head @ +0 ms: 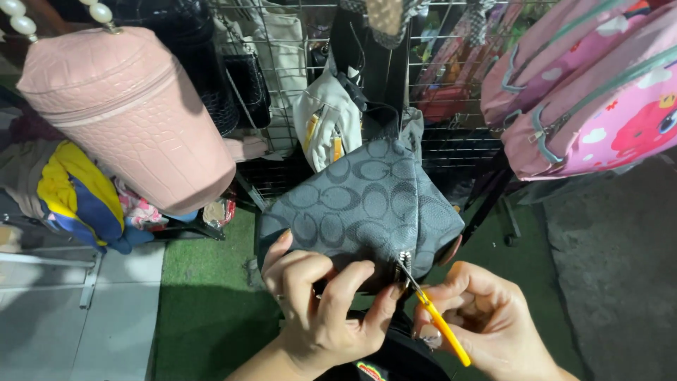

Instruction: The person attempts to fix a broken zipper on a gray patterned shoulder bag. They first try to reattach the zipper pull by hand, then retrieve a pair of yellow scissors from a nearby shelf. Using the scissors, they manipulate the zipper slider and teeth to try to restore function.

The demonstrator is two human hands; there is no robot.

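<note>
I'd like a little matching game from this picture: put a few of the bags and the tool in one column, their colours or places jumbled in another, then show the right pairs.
Things:
1. patterned bag
2. cylinder bag
3. small tool
4. backpacks

Descriptions:
A. yellow handle, in the right hand
B. pink with teal zips, hanging top right
C. grey, pinched by the left hand
D. pale pink, hanging top left

Pairs: 1-C, 2-D, 3-A, 4-B
</note>
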